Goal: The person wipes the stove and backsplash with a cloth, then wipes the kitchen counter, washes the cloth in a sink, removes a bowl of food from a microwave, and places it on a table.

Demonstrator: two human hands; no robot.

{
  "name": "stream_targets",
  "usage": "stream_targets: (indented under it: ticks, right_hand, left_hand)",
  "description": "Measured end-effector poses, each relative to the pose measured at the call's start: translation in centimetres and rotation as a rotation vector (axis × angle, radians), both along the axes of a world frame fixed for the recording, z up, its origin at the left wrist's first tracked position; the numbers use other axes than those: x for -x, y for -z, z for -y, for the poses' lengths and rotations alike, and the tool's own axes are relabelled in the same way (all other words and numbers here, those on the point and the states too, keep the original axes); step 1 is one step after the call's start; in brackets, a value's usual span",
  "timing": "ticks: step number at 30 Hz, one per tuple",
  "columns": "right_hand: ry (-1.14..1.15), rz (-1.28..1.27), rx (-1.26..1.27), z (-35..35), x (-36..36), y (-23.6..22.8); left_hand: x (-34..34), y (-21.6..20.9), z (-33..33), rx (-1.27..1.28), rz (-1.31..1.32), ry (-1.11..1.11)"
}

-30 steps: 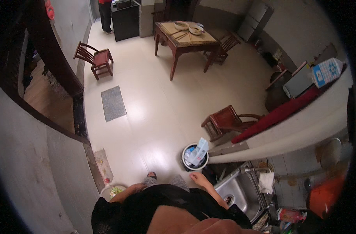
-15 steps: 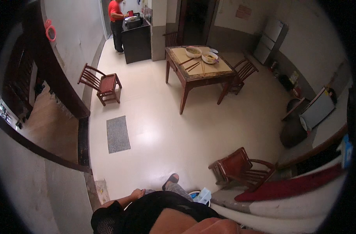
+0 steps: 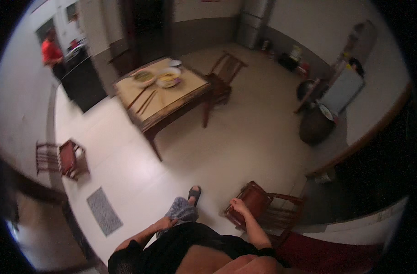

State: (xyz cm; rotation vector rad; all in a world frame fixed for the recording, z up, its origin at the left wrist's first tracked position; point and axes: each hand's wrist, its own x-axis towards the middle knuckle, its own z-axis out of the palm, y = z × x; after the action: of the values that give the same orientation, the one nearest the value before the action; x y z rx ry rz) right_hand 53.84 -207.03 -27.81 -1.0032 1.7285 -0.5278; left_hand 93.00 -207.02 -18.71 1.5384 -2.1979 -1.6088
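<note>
My left hand [image 3: 165, 223] hangs low beside the leg of my grey patterned trousers [image 3: 181, 210]. Its fingers look curled inward, and whatever they may hold is hidden. My right hand [image 3: 238, 205] is stretched forward with bent, closed fingers. In the picture it overlaps the seat of a reddish wooden chair [image 3: 252, 199]; whether it touches the seat I cannot tell. Its palm faces away, so nothing inside it shows. One dark sandal [image 3: 194, 195] sticks out ahead on the pale floor.
A wooden table [image 3: 185, 98] ahead carries bowls [image 3: 167, 78] and chopsticks [image 3: 147, 101]. Chairs stand at its right [image 3: 223, 82] and at the left wall [image 3: 67, 160]. A grey mat [image 3: 104, 211] lies front left. A person in red [image 3: 52, 53] stands at a dark counter [image 3: 83, 83].
The view has swung right and closer to the table, which appears further left. My right hand has come into view over the near chair. The blue box beside my leg is out of sight.
</note>
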Motion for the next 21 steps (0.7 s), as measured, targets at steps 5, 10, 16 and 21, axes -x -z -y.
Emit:
stream_targets:
  ticks: [5, 10, 16, 21]
  right_hand:
    - [0.214, 0.097, -0.228, -1.7, 12.1, 5.7]
    - [0.506, 0.214, -0.462, -1.2, 18.3, 6.7]
    - [0.678, 0.295, -0.511, 8.7, 27.0, 10.1]
    - [0.621, 0.271, -0.44, 22.3, 39.7, 9.9]
  left_hand:
    - [10.5, -3.0, 17.1, -0.197, 0.31, 0.238]
    - [16.3, 9.7, 31.4, 0.172, 0.187, 0.827]
    - [29.5, 12.4, 46.9, 0.002, 0.107, 0.824]
    - [41.4, 13.6, 58.1, -0.061, 0.287, 0.675]
